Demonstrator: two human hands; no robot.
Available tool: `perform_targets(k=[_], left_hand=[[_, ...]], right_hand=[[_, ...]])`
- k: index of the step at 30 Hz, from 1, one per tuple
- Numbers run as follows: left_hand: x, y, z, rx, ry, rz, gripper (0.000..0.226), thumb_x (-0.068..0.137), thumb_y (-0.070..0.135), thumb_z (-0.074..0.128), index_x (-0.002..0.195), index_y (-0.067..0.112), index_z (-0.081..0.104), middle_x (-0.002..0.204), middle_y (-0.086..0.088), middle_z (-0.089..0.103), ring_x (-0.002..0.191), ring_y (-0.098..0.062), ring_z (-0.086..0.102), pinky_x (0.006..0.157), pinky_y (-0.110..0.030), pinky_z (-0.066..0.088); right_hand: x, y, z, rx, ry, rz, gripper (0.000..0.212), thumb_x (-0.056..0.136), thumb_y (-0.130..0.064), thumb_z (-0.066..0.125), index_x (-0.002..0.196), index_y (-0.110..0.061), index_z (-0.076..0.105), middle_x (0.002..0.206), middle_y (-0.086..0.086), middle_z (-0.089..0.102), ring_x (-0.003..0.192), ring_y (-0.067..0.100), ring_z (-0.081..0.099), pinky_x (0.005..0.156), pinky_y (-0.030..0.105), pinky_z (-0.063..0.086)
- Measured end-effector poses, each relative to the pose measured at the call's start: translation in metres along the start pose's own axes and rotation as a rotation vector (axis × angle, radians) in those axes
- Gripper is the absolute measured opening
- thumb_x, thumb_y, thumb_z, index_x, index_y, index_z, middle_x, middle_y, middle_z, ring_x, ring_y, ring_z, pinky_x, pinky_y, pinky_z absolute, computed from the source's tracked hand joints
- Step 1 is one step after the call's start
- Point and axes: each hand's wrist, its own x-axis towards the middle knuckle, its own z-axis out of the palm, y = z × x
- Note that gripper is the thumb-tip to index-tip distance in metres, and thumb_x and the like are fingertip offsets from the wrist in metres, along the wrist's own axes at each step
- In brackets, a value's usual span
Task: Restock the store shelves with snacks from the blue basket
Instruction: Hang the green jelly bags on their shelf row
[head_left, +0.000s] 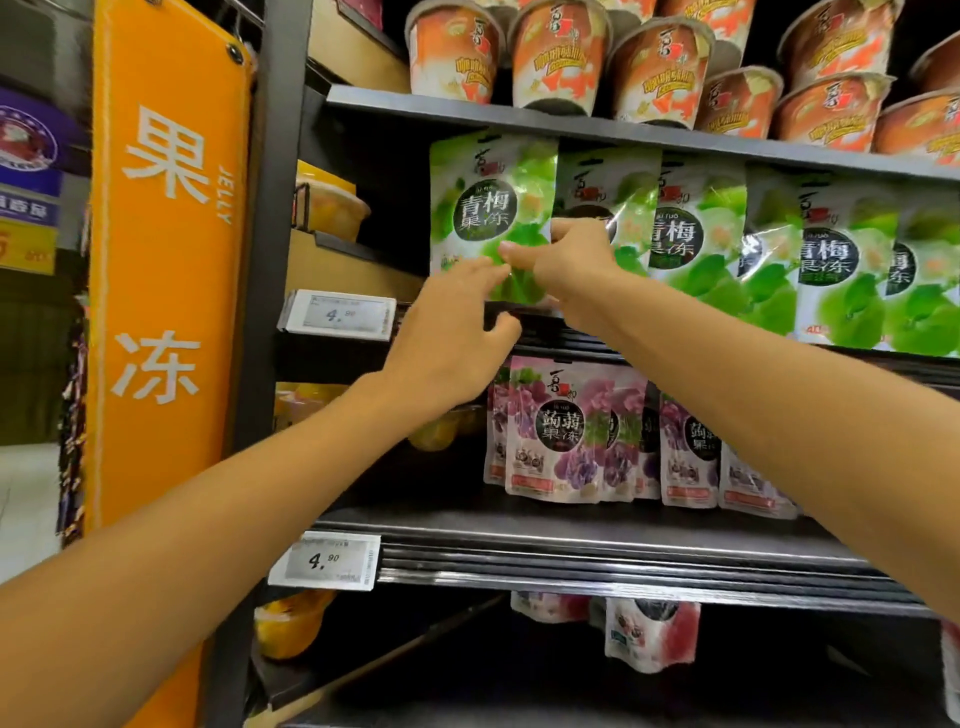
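Note:
A green jelly pouch (491, 208) stands upright at the left end of a row of green pouches (826, 260) on the middle shelf (675, 338). My right hand (563, 260) pinches the pouch's right edge between thumb and fingers. Lower down, my left hand (452, 338) has its fingers spread against the pouch's bottom left, with the thumb near the shelf's front edge. The blue basket is out of view.
Orange cup snacks (654, 78) fill the top shelf. Purple jelly pouches (566, 431) stand on the shelf below, red ones (649, 636) lower still. Price tags (337, 314) clip to the shelf fronts. An orange "JELLY" sign (166, 260) hangs at the left, beside the upright post.

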Motion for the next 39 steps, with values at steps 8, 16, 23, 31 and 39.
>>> perform_targets(k=[8, 16, 23, 31, 39], left_hand=[[-0.008, -0.008, 0.014, 0.257, 0.056, 0.076, 0.045, 0.094, 0.027, 0.052, 0.137, 0.014, 0.056, 0.142, -0.002, 0.052, 0.134, -0.016, 0.043, 0.122, -0.039, 0.009], [-0.010, -0.003, 0.020, 0.243, 0.092, 0.089, 0.039, 0.093, 0.027, 0.054, 0.130, 0.018, 0.061, 0.133, -0.001, 0.056, 0.126, -0.017, 0.049, 0.122, -0.040, 0.008], [-0.009, 0.000, 0.019, 0.233, 0.116, 0.095, 0.038, 0.093, 0.026, 0.055, 0.129, 0.019, 0.061, 0.134, 0.000, 0.055, 0.127, -0.019, 0.045, 0.122, -0.039, 0.006], [-0.011, 0.010, 0.021, 0.182, 0.084, 0.085, 0.038, 0.093, 0.026, 0.055, 0.130, 0.019, 0.060, 0.136, 0.001, 0.055, 0.131, -0.017, 0.043, 0.123, -0.039, 0.007], [-0.035, 0.021, 0.026, 0.016, 0.074, 0.095, 0.037, 0.092, 0.018, 0.058, 0.129, 0.018, 0.059, 0.135, 0.003, 0.056, 0.131, -0.013, 0.043, 0.124, -0.033, 0.007]], right_hand=[[-0.003, 0.011, -0.030, -0.248, 0.038, -0.147, 0.024, 0.085, -0.012, 0.076, 0.102, 0.003, 0.067, 0.098, 0.013, 0.068, 0.085, 0.026, 0.071, 0.078, 0.042, 0.061], [-0.007, 0.019, -0.071, -0.609, 0.265, -0.325, 0.018, 0.086, -0.023, 0.068, 0.101, -0.013, 0.071, 0.104, 0.011, 0.072, 0.086, 0.027, 0.069, 0.079, 0.040, 0.057], [-0.003, 0.038, -0.099, -0.846, 0.354, -0.169, 0.032, 0.086, -0.034, 0.066, 0.071, -0.005, 0.066, 0.066, 0.007, 0.060, 0.062, 0.027, 0.054, 0.059, 0.029, 0.038], [-0.004, 0.040, -0.079, -0.869, 0.394, -0.233, 0.019, 0.087, -0.032, 0.065, 0.089, -0.016, 0.076, 0.087, 0.004, 0.072, 0.074, 0.025, 0.057, 0.065, 0.030, 0.033], [-0.013, 0.050, -0.093, -0.824, 0.369, -0.220, 0.014, 0.090, -0.034, 0.062, 0.091, -0.027, 0.075, 0.097, -0.002, 0.075, 0.093, 0.023, 0.067, 0.070, 0.029, 0.034]])
